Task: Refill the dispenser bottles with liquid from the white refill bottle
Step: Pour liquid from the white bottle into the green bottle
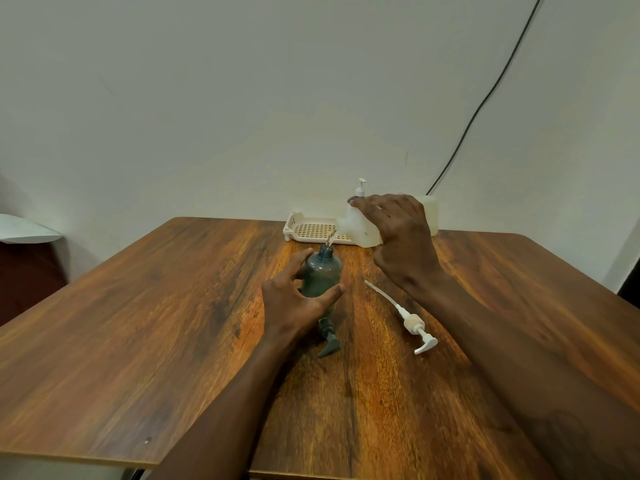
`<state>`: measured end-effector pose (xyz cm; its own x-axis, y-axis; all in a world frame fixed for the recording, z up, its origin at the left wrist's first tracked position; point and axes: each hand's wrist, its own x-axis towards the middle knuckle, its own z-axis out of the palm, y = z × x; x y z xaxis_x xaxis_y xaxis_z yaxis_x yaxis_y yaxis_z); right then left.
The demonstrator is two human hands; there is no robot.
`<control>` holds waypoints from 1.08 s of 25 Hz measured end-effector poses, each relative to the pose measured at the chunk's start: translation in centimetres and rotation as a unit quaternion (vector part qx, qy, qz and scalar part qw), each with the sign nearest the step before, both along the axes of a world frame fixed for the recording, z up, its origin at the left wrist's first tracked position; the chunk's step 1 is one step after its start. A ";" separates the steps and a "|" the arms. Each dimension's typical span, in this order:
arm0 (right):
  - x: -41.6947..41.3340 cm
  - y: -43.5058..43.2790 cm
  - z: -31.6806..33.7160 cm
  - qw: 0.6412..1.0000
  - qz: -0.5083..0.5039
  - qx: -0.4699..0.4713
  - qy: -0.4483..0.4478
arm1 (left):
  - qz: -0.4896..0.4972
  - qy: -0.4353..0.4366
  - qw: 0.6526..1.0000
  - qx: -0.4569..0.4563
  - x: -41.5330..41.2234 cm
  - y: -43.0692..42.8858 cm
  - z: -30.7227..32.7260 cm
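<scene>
A dark teal dispenser bottle point(322, 270) stands upright mid-table with its neck uncapped. My left hand point(298, 299) curves around it from the front left, with the thumb across its lower body and the fingers at its shoulder. Its dark pump head point(329, 342) lies on the table just behind my left wrist. A white pump head point(414, 323) with a long tube lies to the right. The white refill bottle point(356, 228) stands at the back by the tray. My right hand point(398, 230) lies over its top, fingers spread and fairly straight.
A white perforated tray point(311, 230) sits at the table's far edge. Behind my right hand stand a dispenser with a white pump point(361, 188) and a pale container point(431, 213). A black cable point(485, 102) runs down the wall. The wooden table point(173, 306) spreads wide on both sides.
</scene>
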<state>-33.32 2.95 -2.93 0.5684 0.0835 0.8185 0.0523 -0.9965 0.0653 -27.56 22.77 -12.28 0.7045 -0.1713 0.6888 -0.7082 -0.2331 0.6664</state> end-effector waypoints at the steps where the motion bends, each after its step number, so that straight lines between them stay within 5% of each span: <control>1: 0.0 0.0 0.0 1.000 0.001 0.000 0.001 | 0.003 0.000 1.000 0.001 0.0 0.0 0.0; 27: -0.3 0.2 0.1 0.999 0.035 -0.012 -0.032 | -0.003 0.006 1.000 -0.003 -0.1 0.1 0.0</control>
